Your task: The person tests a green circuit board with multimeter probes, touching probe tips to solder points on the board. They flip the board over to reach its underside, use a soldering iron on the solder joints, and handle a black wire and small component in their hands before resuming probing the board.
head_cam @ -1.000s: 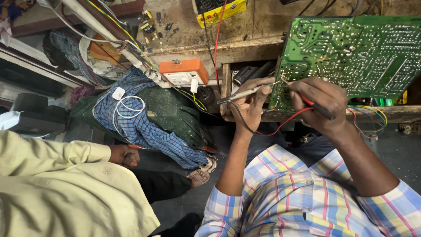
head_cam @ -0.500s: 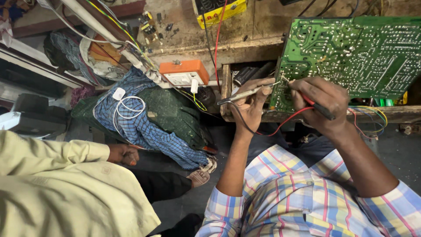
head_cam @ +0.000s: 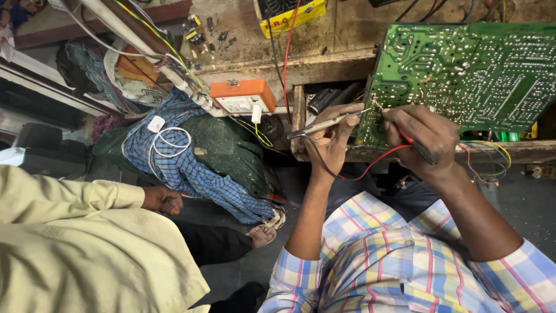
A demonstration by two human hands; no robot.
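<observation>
A large green circuit board stands tilted on the wooden bench edge, solder side facing me. My left hand grips a slim grey tool with a black lead, whose tip touches the board's lower left corner. My right hand is closed on a black-handled probe with a red lead, its tip against the same corner. The two tips sit close together. The red and black leads hang down between my hands.
An orange and white socket box sits left of the board. A yellow meter lies on the bench. A blue checked cloth with a white charger cable covers a green bag. Another person in a beige shirt sits at left.
</observation>
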